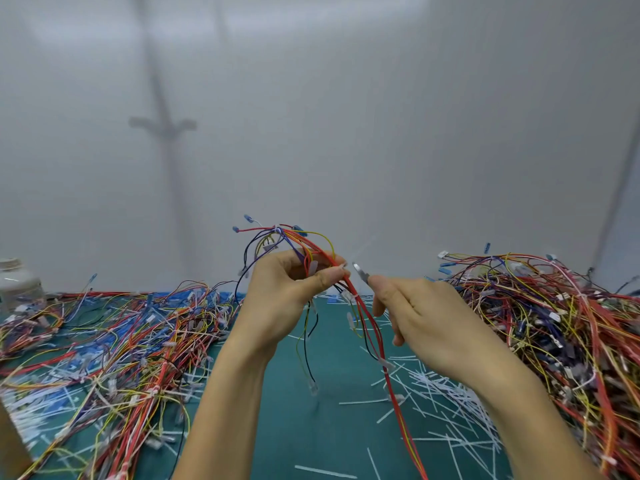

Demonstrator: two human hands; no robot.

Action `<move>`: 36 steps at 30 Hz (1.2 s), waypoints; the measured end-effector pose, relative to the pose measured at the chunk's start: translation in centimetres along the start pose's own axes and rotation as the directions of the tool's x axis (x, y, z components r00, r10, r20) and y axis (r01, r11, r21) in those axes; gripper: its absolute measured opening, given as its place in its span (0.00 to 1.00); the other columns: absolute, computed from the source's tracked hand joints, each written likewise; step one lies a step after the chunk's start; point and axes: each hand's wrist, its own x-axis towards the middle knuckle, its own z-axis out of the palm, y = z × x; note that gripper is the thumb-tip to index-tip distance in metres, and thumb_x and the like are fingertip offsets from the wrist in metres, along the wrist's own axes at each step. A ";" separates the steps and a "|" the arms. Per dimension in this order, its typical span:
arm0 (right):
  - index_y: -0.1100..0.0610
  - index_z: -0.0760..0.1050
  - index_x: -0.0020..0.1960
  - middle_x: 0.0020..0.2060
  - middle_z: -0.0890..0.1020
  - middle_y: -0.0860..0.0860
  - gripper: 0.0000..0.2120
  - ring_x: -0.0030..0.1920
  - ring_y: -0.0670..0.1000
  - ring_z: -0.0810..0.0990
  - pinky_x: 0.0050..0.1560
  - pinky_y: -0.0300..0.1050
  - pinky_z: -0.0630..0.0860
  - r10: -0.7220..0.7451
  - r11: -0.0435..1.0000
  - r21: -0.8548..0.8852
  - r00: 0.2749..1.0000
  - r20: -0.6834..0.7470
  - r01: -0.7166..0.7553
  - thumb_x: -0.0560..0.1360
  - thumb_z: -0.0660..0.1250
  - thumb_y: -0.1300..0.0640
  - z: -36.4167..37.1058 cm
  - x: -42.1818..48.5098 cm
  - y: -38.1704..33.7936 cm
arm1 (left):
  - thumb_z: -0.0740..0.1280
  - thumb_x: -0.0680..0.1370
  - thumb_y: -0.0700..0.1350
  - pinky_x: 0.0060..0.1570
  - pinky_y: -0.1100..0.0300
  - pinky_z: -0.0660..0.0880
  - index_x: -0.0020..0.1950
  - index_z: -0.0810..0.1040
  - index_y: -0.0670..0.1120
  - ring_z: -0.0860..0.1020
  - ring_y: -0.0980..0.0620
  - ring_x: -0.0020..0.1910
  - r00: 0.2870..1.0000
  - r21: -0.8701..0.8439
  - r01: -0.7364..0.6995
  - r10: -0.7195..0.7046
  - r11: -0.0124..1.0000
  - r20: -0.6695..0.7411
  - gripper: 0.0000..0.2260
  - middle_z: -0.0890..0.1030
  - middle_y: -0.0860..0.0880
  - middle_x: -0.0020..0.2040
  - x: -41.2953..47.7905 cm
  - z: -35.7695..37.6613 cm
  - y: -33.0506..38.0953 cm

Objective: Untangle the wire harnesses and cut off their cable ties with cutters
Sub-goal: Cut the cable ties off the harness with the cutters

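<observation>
My left hand is raised above the mat and pinches a wire harness of red, yellow, purple and black wires between thumb and fingertips. Its blue-tipped ends fan out above the hand; long red wires trail down to the green mat. My right hand grips cutters, whose metal jaws point at the harness just right of my left fingertips. A blurred white cable tie shows above the jaws. The handles are hidden in my palm.
A large tangled pile of harnesses rises at the right. Another spread of wires covers the left of the mat. Cut white ties litter the mat under my right arm. A white jar stands far left.
</observation>
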 end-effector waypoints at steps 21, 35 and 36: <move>0.56 0.77 0.41 0.32 0.80 0.56 0.35 0.35 0.54 0.78 0.45 0.54 0.75 -0.035 0.999 0.041 0.999 0.003 0.035 0.73 0.44 0.30 0.3 -0.1 -0.5 | 0.72 0.74 0.39 0.47 0.70 0.76 0.50 0.85 0.48 0.84 0.57 0.47 0.995 -0.006 0.017 -0.016 1.000 0.103 0.07 0.87 0.51 0.45 -0.2 -0.5 0.3; 0.54 0.78 0.35 0.27 0.78 0.57 0.33 0.26 0.54 0.79 0.35 0.49 0.77 0.047 0.975 0.218 0.998 -0.034 -0.039 0.69 0.49 0.28 0.2 -0.1 -0.3 | 0.71 0.75 0.41 0.43 0.67 0.78 0.50 0.82 0.43 0.84 0.53 0.44 0.998 0.016 0.013 -0.014 1.000 0.067 0.05 0.86 0.48 0.44 0.0 -0.6 -0.4; 0.55 0.79 0.36 0.28 0.79 0.56 0.33 0.25 0.53 0.79 0.33 0.48 0.76 0.075 0.960 0.275 0.996 -0.040 -0.061 0.70 0.51 0.28 0.3 0.0 -0.2 | 0.69 0.77 0.41 0.44 0.65 0.78 0.51 0.81 0.41 0.84 0.53 0.43 0.998 0.017 0.020 -0.021 1.000 0.065 0.05 0.86 0.47 0.44 0.1 -0.7 -0.4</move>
